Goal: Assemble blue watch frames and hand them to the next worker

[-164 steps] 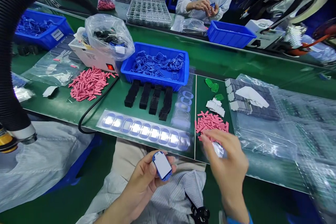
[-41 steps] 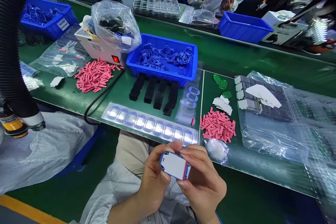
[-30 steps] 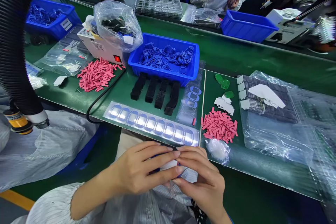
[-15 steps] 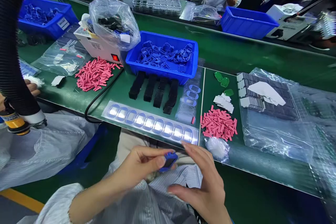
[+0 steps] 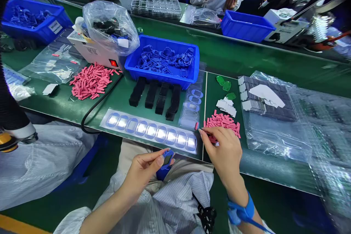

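My left hand [image 5: 148,166] pinches a small blue plastic case with a dark screen [image 5: 167,158] between thumb and fingers, just off the table's front edge. My right hand [image 5: 223,150] reaches over the table, thumb and fingertips drawn together. It covers the lower part of a pile of pink strips [image 5: 222,120]. A lone pink strip [image 5: 196,125] lies just beyond its fingertips; whether anything is pinched there is hidden. Left of it runs a clear sheet of oval films [image 5: 150,131].
A blue bin [image 5: 161,76] of blue frames stands behind several black stacks [image 5: 149,95]. Another pink pile [image 5: 91,80] lies left, beside a cable [image 5: 95,108]. Green pieces [image 5: 226,86], white cards [image 5: 226,106] and bagged dark plates [image 5: 274,109] are right. A black hose [image 5: 11,91] hangs left.
My right hand has moved forward from beside the blue case to the pink pile, its fingers closing from spread. My left hand keeps the case, now turned screen up. The view has shifted slightly.
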`<state>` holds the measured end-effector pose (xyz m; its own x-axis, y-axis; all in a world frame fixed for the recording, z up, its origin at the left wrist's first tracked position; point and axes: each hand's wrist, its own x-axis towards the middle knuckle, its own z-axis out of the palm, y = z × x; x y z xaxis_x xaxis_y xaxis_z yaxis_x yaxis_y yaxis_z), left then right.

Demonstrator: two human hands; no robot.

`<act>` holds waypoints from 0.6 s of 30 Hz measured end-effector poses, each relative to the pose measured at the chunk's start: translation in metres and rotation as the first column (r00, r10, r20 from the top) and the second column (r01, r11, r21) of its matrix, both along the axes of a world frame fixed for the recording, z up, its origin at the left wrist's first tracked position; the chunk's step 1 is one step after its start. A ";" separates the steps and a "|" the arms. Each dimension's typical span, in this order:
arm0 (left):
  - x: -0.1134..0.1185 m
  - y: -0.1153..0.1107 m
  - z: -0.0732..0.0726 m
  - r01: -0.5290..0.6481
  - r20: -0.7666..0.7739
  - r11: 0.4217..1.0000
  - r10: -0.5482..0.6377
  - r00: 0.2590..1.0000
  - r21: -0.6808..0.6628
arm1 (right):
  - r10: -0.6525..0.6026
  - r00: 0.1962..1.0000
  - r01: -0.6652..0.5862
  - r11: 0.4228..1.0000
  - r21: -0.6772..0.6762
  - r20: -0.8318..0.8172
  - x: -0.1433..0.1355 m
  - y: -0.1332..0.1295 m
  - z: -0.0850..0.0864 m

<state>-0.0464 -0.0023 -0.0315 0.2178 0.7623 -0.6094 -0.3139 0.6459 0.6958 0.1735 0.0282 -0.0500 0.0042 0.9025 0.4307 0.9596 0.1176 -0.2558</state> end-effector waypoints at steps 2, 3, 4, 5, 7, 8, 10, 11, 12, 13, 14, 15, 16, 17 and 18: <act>0.004 0.001 -0.002 0.008 -0.011 1.000 -0.008 1.000 0.023 | -0.075 0.994 0.076 0.997 -0.020 0.075 -0.001 0.014 -0.004; 0.006 0.001 -0.003 0.015 -0.002 1.000 -0.015 1.000 0.022 | -0.101 0.989 0.105 0.994 -0.027 0.109 -0.003 0.020 -0.005; 0.009 0.001 -0.003 0.024 0.014 1.000 -0.024 1.000 0.014 | -0.122 0.983 0.127 0.991 -0.032 0.140 -0.006 0.023 -0.005; 0.012 0.002 -0.004 0.029 0.031 1.000 -0.029 0.999 0.003 | -0.136 0.977 0.144 0.989 -0.036 0.164 -0.008 0.026 -0.004; 0.016 0.003 -0.006 0.025 0.059 1.000 -0.024 0.998 -0.012 | -0.156 0.968 0.167 0.985 -0.039 0.194 -0.009 0.028 -0.003; 0.017 0.004 -0.007 0.019 0.067 1.000 -0.018 0.998 -0.011 | -0.165 0.965 0.176 0.984 -0.040 0.203 -0.009 0.028 -0.002; 0.018 0.006 -0.007 0.015 0.064 1.000 -0.015 0.998 -0.004 | -0.181 0.961 0.194 0.980 -0.041 0.210 -0.006 0.029 0.000; 0.018 0.007 -0.007 0.019 0.053 1.000 -0.019 0.998 -0.001 | -0.189 0.960 0.202 0.979 -0.043 0.207 -0.004 0.030 0.000; 0.017 0.008 -0.006 0.024 0.039 1.000 -0.024 0.999 -0.001 | -0.197 0.960 0.210 0.977 -0.043 0.201 -0.002 0.031 0.000; 0.016 0.008 -0.004 0.027 0.024 1.000 -0.027 0.999 -0.006 | -0.207 0.960 0.218 0.975 -0.043 0.189 0.000 0.032 0.000; 0.015 0.008 -0.002 0.027 0.011 1.000 -0.027 1.000 -0.013 | -0.217 0.961 0.227 0.973 -0.042 0.172 0.001 0.033 0.001; 0.014 0.007 0.000 0.022 0.005 1.000 -0.021 1.000 -0.021 | -0.229 0.962 0.237 0.971 -0.039 0.149 0.003 0.034 0.001; 0.012 0.006 0.003 0.010 0.004 0.999 -0.010 1.000 -0.030 | -0.240 0.963 0.246 0.969 -0.036 0.119 0.004 0.033 0.002; 0.010 0.004 0.005 -0.004 0.010 0.999 0.005 1.000 -0.041 | -0.246 0.966 0.250 0.968 -0.034 0.083 0.005 0.031 0.003; 0.008 0.002 0.008 -0.021 0.019 0.998 0.022 1.000 -0.052 | -0.244 0.969 0.245 0.969 -0.034 0.039 0.005 0.027 0.004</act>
<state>-0.0388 -0.0001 -0.0237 0.2145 0.7345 -0.6438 -0.3414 0.6740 0.6551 0.1788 0.0553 -0.0458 0.2130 0.8917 0.3994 0.9661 -0.1311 -0.2225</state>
